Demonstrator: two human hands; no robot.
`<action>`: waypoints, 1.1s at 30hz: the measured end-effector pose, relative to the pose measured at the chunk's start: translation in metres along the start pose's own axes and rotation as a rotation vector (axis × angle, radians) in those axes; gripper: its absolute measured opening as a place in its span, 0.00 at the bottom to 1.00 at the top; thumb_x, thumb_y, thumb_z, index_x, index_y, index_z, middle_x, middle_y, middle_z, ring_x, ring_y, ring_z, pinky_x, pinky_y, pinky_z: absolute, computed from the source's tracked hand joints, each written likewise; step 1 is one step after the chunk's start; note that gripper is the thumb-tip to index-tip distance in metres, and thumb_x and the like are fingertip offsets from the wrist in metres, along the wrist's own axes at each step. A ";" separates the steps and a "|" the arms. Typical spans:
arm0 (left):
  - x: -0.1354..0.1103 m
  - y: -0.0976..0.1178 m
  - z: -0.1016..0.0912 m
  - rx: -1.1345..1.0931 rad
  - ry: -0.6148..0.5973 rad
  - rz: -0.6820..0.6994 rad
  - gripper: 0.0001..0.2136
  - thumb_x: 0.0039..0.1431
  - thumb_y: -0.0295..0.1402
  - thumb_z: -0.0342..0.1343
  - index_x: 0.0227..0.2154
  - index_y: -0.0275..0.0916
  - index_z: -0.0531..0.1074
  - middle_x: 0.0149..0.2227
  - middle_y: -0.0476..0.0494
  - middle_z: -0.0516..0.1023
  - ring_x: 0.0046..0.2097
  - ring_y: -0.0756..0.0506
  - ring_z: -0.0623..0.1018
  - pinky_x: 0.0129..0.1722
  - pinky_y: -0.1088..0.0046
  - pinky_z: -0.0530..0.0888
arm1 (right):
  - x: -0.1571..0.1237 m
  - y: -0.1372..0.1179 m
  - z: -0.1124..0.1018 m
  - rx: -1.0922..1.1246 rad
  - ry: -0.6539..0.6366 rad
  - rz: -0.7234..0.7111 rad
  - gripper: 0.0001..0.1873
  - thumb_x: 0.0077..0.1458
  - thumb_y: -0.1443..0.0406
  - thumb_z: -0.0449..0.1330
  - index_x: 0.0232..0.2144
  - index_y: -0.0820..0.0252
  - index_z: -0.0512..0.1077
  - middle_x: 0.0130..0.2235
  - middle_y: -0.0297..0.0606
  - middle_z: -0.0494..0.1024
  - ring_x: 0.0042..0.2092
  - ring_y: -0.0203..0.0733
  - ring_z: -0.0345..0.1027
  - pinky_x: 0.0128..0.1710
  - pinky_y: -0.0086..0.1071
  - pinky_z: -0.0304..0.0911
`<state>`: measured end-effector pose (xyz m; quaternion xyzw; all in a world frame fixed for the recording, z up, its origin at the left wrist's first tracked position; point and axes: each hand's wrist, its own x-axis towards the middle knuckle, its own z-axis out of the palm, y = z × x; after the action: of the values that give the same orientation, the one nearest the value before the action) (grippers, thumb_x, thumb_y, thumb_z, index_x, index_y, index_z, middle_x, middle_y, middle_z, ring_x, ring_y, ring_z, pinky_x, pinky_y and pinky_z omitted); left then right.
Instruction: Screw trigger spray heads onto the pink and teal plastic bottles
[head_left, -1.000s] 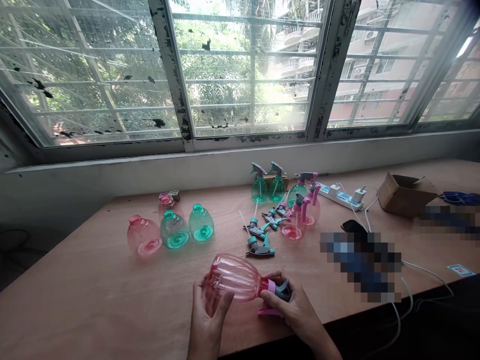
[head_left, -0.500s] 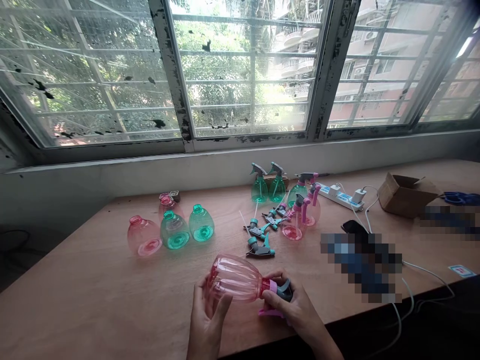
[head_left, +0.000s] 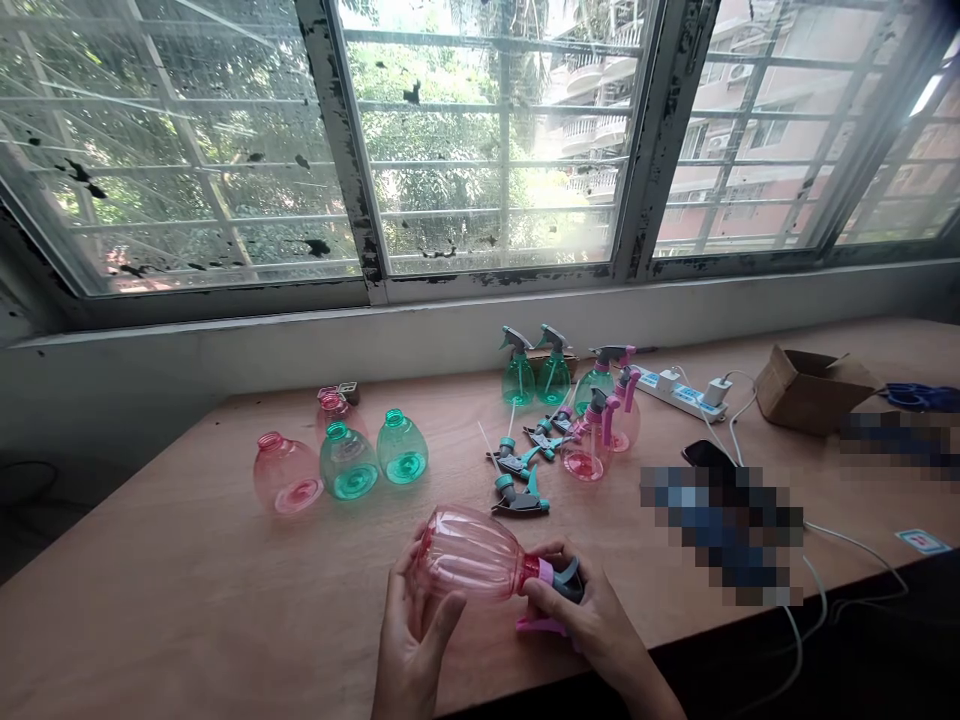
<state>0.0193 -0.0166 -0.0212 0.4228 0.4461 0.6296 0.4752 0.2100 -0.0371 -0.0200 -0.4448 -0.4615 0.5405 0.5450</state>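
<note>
Bottle (head_left: 474, 553) is held sideways over the surface (head_left: 210, 600), near side — long axis pretty much left to right, base (head_left: 429, 548) cupped in the left hand (head_left: 415, 640), spray head (head_left: 568, 580) clamped in the right hand (head_left: 583, 612), so neck (head_left: 530, 573) is nearest that one.

Bright windows (head_left: 495, 150) (frames (head_left: 651, 150) chipped) stand behind a brown table (head_left: 187, 590).

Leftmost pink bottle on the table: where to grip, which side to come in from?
I'd pinch the neck of the leftmost pink bottle with the fingers, coming from above and its left. It stands upright with the neck up; the smooth body bulges far wider, and a green bottle stands close on its right.
</note>
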 end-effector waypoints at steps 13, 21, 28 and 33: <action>0.003 -0.004 -0.002 0.034 -0.045 0.013 0.32 0.49 0.40 0.68 0.58 0.48 0.67 0.64 0.44 0.68 0.64 0.36 0.69 0.65 0.61 0.65 | 0.002 -0.004 0.004 0.009 0.069 -0.036 0.22 0.50 0.49 0.69 0.38 0.59 0.74 0.27 0.31 0.77 0.28 0.40 0.72 0.30 0.32 0.69; 0.001 -0.002 -0.001 0.037 -0.002 0.002 0.32 0.48 0.47 0.68 0.54 0.43 0.66 0.62 0.37 0.70 0.65 0.34 0.67 0.66 0.55 0.61 | 0.001 0.000 0.001 -0.024 0.023 -0.017 0.21 0.51 0.51 0.69 0.39 0.59 0.74 0.28 0.32 0.77 0.29 0.39 0.71 0.31 0.31 0.67; 0.000 0.003 0.003 0.058 0.019 -0.039 0.30 0.49 0.46 0.67 0.54 0.43 0.67 0.61 0.37 0.72 0.63 0.33 0.69 0.64 0.53 0.64 | 0.002 0.003 0.003 -0.017 0.065 -0.032 0.22 0.49 0.50 0.69 0.37 0.60 0.74 0.26 0.32 0.77 0.28 0.39 0.71 0.29 0.30 0.67; -0.001 0.003 0.003 0.011 -0.048 -0.017 0.32 0.49 0.43 0.68 0.58 0.46 0.68 0.62 0.42 0.71 0.64 0.36 0.69 0.65 0.61 0.65 | 0.003 0.001 0.004 0.029 0.073 -0.030 0.23 0.49 0.49 0.69 0.38 0.60 0.74 0.26 0.31 0.76 0.27 0.38 0.71 0.28 0.31 0.70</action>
<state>0.0219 -0.0175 -0.0171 0.4364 0.4418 0.6127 0.4888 0.2061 -0.0343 -0.0201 -0.4492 -0.4402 0.5223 0.5758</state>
